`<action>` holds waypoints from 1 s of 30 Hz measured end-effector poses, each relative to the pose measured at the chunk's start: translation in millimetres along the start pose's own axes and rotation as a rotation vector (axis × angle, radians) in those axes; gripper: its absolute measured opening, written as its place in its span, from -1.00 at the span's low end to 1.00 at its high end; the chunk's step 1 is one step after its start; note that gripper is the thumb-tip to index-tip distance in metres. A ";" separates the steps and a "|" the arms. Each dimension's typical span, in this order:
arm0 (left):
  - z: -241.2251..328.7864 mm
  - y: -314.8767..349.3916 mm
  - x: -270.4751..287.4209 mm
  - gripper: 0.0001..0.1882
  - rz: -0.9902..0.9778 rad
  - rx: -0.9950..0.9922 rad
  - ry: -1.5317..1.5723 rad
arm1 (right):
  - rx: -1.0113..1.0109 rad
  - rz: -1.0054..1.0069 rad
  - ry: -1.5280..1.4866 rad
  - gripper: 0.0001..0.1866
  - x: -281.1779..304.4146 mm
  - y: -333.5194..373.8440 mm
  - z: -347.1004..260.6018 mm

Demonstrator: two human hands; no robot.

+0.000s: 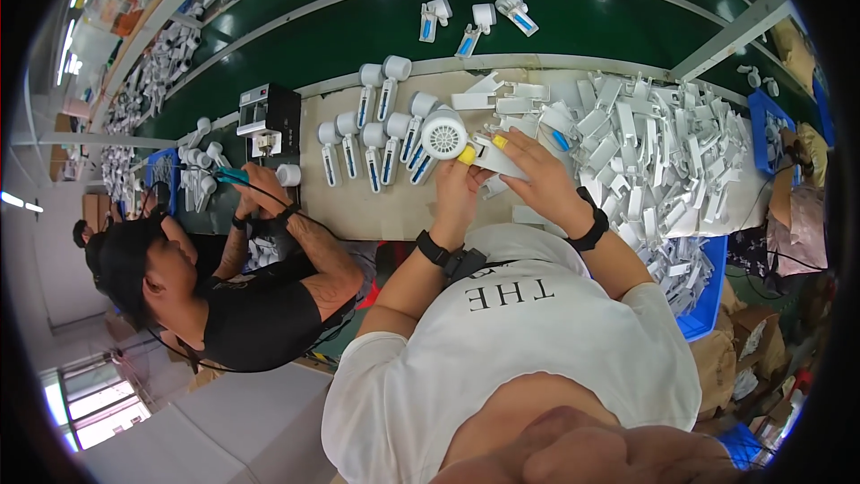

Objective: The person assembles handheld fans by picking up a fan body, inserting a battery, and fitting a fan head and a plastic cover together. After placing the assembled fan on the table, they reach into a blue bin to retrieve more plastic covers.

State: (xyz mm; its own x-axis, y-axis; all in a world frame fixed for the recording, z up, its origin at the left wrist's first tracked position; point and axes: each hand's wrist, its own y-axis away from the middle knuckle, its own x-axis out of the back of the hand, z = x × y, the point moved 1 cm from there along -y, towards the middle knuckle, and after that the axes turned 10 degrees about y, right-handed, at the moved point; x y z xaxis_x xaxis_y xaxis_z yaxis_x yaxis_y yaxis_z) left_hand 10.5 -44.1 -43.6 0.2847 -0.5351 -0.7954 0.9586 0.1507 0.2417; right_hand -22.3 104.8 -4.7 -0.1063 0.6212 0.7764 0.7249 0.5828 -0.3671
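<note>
My left hand [458,186] is closed at the neck of a white device with a round slotted head [444,133], its grille facing up. My right hand [540,172] is closed on a white elongated shell piece [495,160] beside that head, at the handle end. Yellow covers show on a fingertip of each hand. How the shell and the device meet is partly hidden by my fingers. Just left of my hands, several similar white devices with blue strips [374,157] lie in rows on the worktable [309,206].
A large heap of white plastic shells [645,152] covers the table's right side, above a blue bin [712,291] of parts. Beyond the table edge, three devices [484,16] lie on a green conveyor belt [555,0]. A black machine [269,121] and a co-worker [260,305] are at left.
</note>
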 end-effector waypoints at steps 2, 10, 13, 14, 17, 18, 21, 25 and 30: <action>-1.6 0.7 -1.4 -0.72 -0.005 -0.025 0.015 | -0.002 0.013 -0.008 -0.44 -4.0 -3.6 -5.3; 16.4 -15.8 -12.6 -0.74 -0.029 -0.317 -0.042 | -0.563 -0.111 -0.632 -0.59 -29.6 -5.4 23.5; 23.8 -22.6 -12.6 -0.73 -0.053 -0.307 0.005 | -0.604 -0.224 -0.820 -0.69 -27.3 -5.8 27.2; 25.7 -23.9 -13.0 -0.73 -0.039 -0.325 0.006 | -0.567 -0.144 -0.839 -0.71 -21.1 -14.9 15.3; 29.1 -27.4 -22.1 -0.71 -0.039 -0.270 0.071 | -0.463 -0.065 -0.597 -0.73 -0.7 -37.5 -4.2; 30.4 -30.3 -27.7 -0.72 -0.077 -0.262 0.090 | -0.455 -0.004 -0.589 -0.68 -2.0 -42.3 -3.7; 37.2 -35.7 -35.8 -0.73 -0.096 -0.219 0.132 | -0.273 0.049 -0.422 -0.61 -3.2 -45.8 13.0; 38.4 -57.8 -12.8 -0.77 -0.084 -0.148 0.036 | -0.279 -0.005 -0.462 -0.57 -48.2 -40.3 38.9; 47.9 -103.5 77.0 -0.79 0.108 -0.108 -0.792 | -0.590 -0.543 -0.630 -0.67 -105.5 -41.9 73.8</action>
State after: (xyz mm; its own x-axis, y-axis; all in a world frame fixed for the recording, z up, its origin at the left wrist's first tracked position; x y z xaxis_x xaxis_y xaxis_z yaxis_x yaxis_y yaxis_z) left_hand -67.2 -140.7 -103.3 0.3236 -0.9371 -0.1309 0.9332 0.2933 0.2076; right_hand -91.7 53.5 -108.9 -0.7362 0.6118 0.2894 0.6739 0.6227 0.3976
